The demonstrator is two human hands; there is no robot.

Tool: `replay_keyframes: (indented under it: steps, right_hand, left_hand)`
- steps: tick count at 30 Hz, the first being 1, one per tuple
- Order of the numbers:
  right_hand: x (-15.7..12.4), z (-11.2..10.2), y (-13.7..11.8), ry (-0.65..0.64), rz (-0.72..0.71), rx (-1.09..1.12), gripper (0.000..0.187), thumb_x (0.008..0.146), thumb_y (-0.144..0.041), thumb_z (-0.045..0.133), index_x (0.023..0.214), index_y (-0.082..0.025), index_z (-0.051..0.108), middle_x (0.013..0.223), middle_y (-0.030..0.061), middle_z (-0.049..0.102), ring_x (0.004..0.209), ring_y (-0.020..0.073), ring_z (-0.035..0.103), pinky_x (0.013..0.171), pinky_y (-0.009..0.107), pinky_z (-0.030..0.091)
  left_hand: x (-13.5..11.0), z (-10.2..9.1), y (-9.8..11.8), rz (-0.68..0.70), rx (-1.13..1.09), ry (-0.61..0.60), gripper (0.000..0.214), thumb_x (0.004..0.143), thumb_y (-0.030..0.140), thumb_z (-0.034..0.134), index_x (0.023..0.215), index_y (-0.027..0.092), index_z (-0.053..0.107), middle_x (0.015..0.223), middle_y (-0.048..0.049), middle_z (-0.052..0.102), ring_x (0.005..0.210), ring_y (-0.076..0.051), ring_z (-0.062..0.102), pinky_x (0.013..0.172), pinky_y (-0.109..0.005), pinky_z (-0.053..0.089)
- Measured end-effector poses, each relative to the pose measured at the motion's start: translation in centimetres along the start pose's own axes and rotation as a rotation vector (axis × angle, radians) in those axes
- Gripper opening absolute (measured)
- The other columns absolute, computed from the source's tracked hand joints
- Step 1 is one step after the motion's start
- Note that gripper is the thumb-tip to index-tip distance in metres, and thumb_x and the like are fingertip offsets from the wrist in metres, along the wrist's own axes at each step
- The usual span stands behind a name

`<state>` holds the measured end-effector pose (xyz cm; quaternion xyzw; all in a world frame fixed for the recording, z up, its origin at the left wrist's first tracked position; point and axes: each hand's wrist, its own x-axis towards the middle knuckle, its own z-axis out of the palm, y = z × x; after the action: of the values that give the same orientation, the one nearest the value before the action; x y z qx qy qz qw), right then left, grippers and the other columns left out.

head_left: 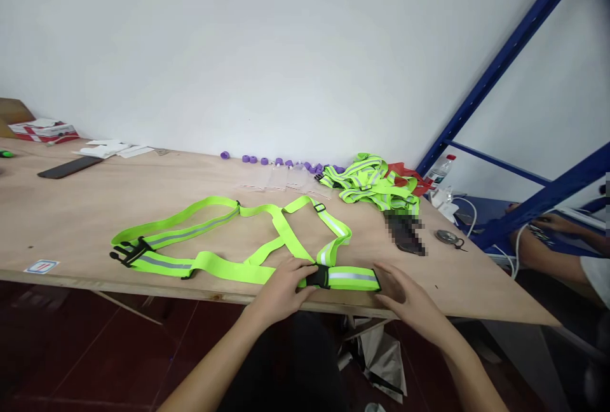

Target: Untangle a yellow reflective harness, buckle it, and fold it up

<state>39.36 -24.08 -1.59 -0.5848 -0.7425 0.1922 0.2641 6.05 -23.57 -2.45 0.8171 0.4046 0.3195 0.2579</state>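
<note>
A neon-green reflective harness [290,231] with grey stripes lies spread across the wooden table. Its black side-release buckle [321,276] is at the front edge, and my left hand [286,286] closes on it with thumb and fingers. From that buckle a short doubled strap [353,277] runs right. My right hand [408,297] is at the strap's right end, fingers and thumb apart around it; whether they touch it is hard to tell. At the harness's left end is another black buckle [131,252] with its prongs pointing left.
Heaped green harnesses [374,183] lie at the back right beside red cloth [408,177]. Purple rings [255,159] and clear bags [281,178] line the wall. A compass-like metal disc [447,236] sits right, near a blue frame [505,75]. Another person's arm [548,256] shows beyond.
</note>
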Motion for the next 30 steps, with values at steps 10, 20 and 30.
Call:
replay_keyframes:
  steps: [10, 20, 30]
  right_hand:
    - [1.4, 0.0, -0.8, -0.068, 0.129, 0.348, 0.061, 0.067, -0.061, 0.08, 0.11, -0.021, 0.068, 0.12, 0.0124, 0.073, 0.118, 0.0321, 0.065, 0.107, 0.047, 0.05]
    - [2.5, -1.7, -1.0, -0.195, 0.029, -0.016, 0.038, 0.075, -0.037, 0.067, 0.11, -0.023, 0.071, 0.122, 0.01, 0.071, 0.118, 0.0321, 0.063, 0.106, 0.046, 0.047]
    - [2.9, 2.5, -1.8, 0.209, -0.262, -0.175, 0.046, 0.088, -0.057, 0.061, 0.121, -0.025, 0.06, 0.107, 0.0095, 0.066, 0.097, 0.0287, 0.068, 0.083, 0.042, 0.057]
  left_hand:
    - [-0.2, -0.1, -0.2, -0.021, 0.074, 0.026, 0.036, 0.088, 0.021, 0.07, 0.124, 0.02, 0.068, 0.127, -0.0115, 0.067, 0.121, -0.028, 0.06, 0.109, -0.047, 0.048]
    - [-0.2, 0.2, -0.8, -0.021, 0.089, 0.051, 0.03, 0.089, 0.024, 0.07, 0.119, 0.019, 0.069, 0.122, -0.0115, 0.068, 0.117, -0.029, 0.062, 0.104, -0.047, 0.051]
    - [-4.6, -8.0, -1.5, 0.014, 0.268, 0.595, 0.035, 0.099, 0.026, 0.053, 0.133, 0.024, 0.057, 0.129, -0.0099, 0.067, 0.123, -0.024, 0.061, 0.109, -0.042, 0.048]
